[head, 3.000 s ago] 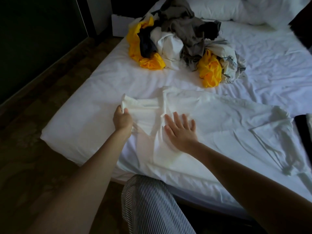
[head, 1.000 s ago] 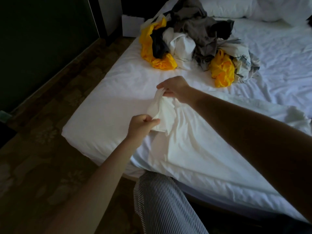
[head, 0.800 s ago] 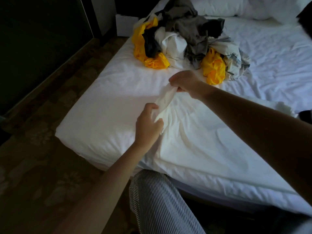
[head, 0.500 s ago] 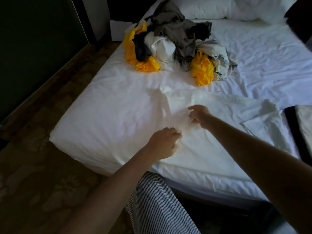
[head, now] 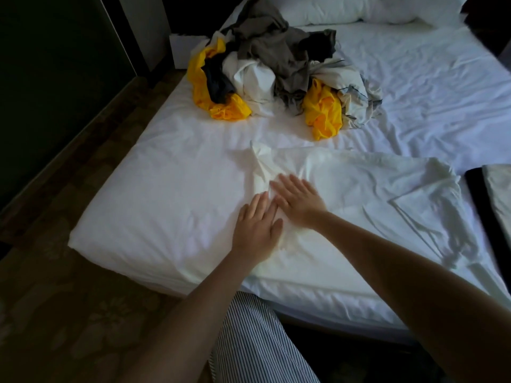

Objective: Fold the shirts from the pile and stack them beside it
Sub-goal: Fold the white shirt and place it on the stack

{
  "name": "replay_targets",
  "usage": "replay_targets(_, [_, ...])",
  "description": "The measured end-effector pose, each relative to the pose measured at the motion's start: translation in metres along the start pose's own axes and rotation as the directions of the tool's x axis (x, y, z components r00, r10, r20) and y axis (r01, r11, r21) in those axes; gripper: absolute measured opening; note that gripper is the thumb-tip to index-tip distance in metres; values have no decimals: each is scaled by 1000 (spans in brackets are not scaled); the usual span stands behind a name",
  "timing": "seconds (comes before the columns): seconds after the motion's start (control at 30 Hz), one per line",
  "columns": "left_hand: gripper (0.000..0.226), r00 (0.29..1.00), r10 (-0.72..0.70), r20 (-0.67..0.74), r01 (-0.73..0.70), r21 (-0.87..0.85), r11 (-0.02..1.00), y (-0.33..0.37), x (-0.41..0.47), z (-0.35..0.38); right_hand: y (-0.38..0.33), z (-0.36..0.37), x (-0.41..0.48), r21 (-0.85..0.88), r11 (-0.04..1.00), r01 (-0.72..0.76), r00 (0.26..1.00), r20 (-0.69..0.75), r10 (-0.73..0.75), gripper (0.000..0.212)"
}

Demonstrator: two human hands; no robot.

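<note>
The bed [head: 154, 217], covered with a white sheet, filled most of the head view. Its left edge ran diagonally from far to near, and its near-left corner was rounded. A patterned floor [head: 63, 286] lay beyond both edges.

The white shirt [head: 359, 186] lay spread flat on the near half of the bed, from the middle out to the right. Its far edge ran roughly parallel to the near edge of the bed. A raised fold ran down its left side from a far point towards the hands. A sleeve lay creased at the right end. White on white made the near edge hard to trace.

The pile [head: 276, 64] of yellow, grey, dark and white garments sat on the far-left part of the bed, near the left edge. A band of bare sheet separated it from the shirt. Bare sheet lay open left of the shirt, and more of it, wrinkled, lay right of the pile.

A pillow [head: 326, 9] lay at the far end. A striped trouser leg [head: 257, 344] stood just beside the near edge of the bed. A dark strip [head: 477, 205] was cut off at the right.

The left hand [head: 255, 228] and right hand [head: 297, 199] lay flat, fingers straight, close together on the left part of the shirt, gripping nothing.
</note>
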State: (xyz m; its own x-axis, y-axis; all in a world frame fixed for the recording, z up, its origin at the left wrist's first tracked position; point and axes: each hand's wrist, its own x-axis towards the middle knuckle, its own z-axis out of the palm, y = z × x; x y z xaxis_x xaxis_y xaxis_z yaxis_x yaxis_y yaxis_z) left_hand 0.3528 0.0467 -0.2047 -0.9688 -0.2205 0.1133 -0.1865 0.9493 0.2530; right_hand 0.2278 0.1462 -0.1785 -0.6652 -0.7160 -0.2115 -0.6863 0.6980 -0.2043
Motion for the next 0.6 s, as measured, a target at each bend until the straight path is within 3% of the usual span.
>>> replay_targets(0.13, [57,993,56,104,-63,65,996,0,-5,-11,16,-11,8,-48,964,-260,965,-30,259,52])
replay_targets(0.2, [54,988,52,147,-54,16,998,1,2,-20,15,-17,5,-77,950,-302,952,-76,297,53])
replay_targets(0.23, [49,995,76,68,-72,-52,996,1,6,-24,13,-19,2,-76,959,-274,954,-147,261,54])
replay_targets(0.3, [42,960,40,-279,-92,-175,980,0,24,-31,5,-19,-9,-21,990,-138,942,-311,124,57])
replay_targets(0.37, [43,925,-67,-375,-39,-267,963,-3,44,-32,-7,-12,-27,45,999,16,947,-322,-1,69])
replay_targets(0.4, [44,942,-89,-323,-7,-285,959,-2,53,-31,-12,-4,-37,46,997,67,968,-244,-54,74])
replay_targets(0.47, [46,994,-92,-66,77,-208,975,0,68,-23,-20,19,-56,-24,996,85,988,-131,-88,74])
replay_targets(0.53, [48,980,-109,164,122,-73,990,-7,82,-10,-23,30,-67,-14,999,45,990,-136,-46,65])
replay_targets(0.6, [50,959,-206,193,217,-36,976,-14,92,-5,-18,34,-73,-6,999,36,997,-66,-37,65])
